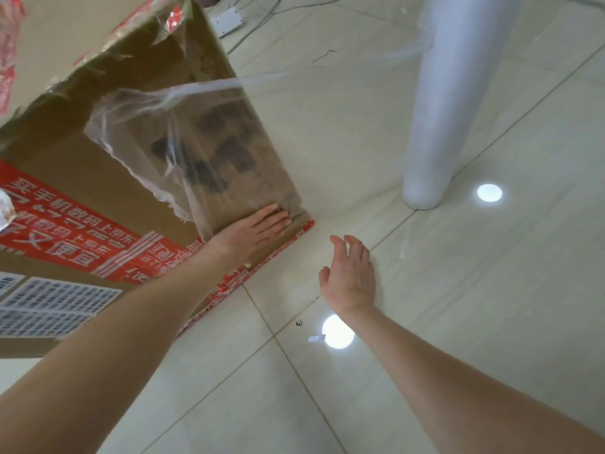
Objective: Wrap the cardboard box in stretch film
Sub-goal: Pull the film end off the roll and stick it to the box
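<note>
With your flat left grip (257,228), smooth the stretch film (196,149) onto the cardboard box (75,165) (right grip (353,273) slack, empty).

Pale tiled floor (491,322); white power strip (228,20), thin cables (258,26) at top; small white scrap (316,338) on tile.

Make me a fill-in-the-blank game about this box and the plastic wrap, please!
The left hand presses the film against the cardboard ____.
The right hand holds ____.
The big roll of film stands upright on the ____.
The tape with white writing is ____.
Missing words: box, nothing, floor, red.
</note>
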